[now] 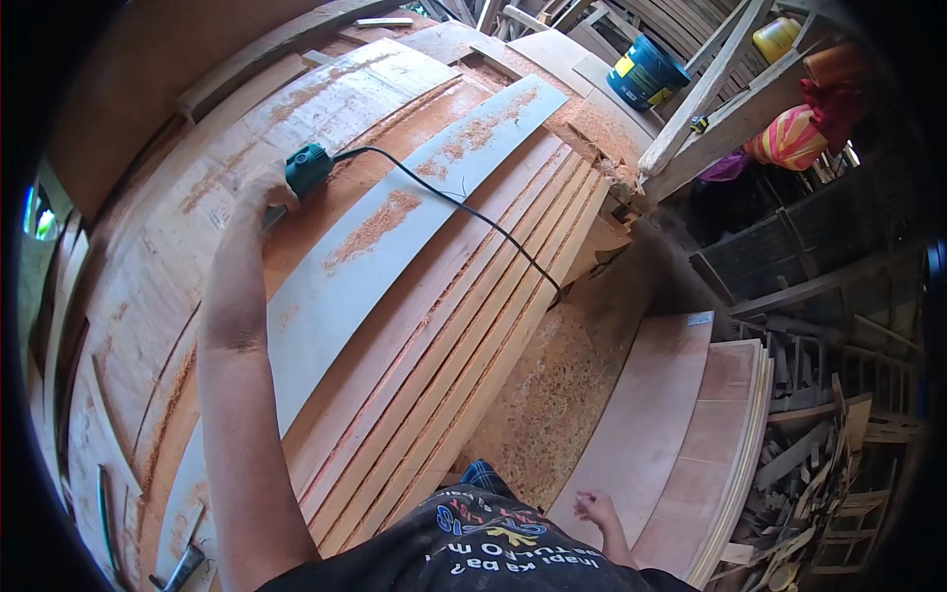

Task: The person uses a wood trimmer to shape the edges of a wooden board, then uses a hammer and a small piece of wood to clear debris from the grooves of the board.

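My left hand (pixel 264 187) is closed around a green corded power tool (pixel 308 170) at the upper left. Its body is partly hidden by my fingers, so I cannot tell its exact kind. A black cord (pixel 464 204) runs from it across the boards to the right. Under and beside the tool lie wide wooden panels (pixel 158 242) dusted with shavings. A pale long board (pixel 395 252) with orange shavings on it slants alongside. My right hand (pixel 594 508) hangs low on the right, fingers loosely apart and holding nothing, in front of a plywood sheet (pixel 631 414).
Several long, narrow wood strips (pixel 464 326) lie side by side near me. Sawdust covers the floor (pixel 552 395). A blue bucket (pixel 646 74) and wooden posts (pixel 705 89) stand at the far right. Scrap wood (pixel 799 454) is piled beyond the stacked plywood (pixel 725 424).
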Demonstrator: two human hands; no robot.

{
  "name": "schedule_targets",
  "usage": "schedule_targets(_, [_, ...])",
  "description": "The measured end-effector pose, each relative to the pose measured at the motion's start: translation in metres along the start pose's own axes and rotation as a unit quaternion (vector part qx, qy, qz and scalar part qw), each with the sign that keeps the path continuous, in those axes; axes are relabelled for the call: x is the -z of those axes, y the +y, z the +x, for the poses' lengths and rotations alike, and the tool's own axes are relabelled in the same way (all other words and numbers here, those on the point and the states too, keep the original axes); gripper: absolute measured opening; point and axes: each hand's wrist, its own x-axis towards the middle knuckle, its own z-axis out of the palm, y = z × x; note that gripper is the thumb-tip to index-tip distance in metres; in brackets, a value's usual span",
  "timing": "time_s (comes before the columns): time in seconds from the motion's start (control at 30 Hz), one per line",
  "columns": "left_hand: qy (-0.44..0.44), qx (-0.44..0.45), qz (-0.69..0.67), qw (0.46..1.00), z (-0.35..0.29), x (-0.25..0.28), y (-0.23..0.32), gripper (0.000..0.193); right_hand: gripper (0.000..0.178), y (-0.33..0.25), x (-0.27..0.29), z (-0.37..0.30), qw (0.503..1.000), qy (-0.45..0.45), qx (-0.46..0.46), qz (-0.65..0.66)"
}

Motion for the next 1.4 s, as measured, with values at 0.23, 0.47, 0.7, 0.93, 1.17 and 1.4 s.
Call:
schedule_targets(0.23, [0.189,-0.016,0.008,0.982,-0.010,-0.022,-0.001,0.059,0.027,-0.011,-0.005,0.041,0.999,-0.014,0.037,-0.012])
schedule_targets(0.47, [0.352,-0.128,-0.149,0.915,-0.101,0.003,0.098,0.054,0.033,-0.270,-0.006,0.023,0.923,-0.164,0.331,0.105])
schedule_targets(0.7, [0.366,-0.264,-0.145,0.881,-0.203,-0.037,0.266,0.051,0.079,-0.435,-0.054,0.009,0.739,-0.133,0.660,0.029])
schedule_targets(0.93, [0.355,-0.284,-0.187,0.871,-0.226,-0.077,0.340,0.055,0.067,-0.427,-0.062,0.016,0.765,-0.083,0.622,0.144])
schedule_targets(1.17, [0.294,-0.262,-0.319,0.862,-0.220,-0.088,0.336,0.059,0.061,-0.435,-0.058,0.035,0.786,-0.079,0.595,0.148])
schedule_targets(1.4, [0.223,-0.225,-0.444,0.838,-0.221,-0.099,0.313,0.062,0.056,-0.434,-0.072,0.038,0.799,-0.019,0.586,0.131])
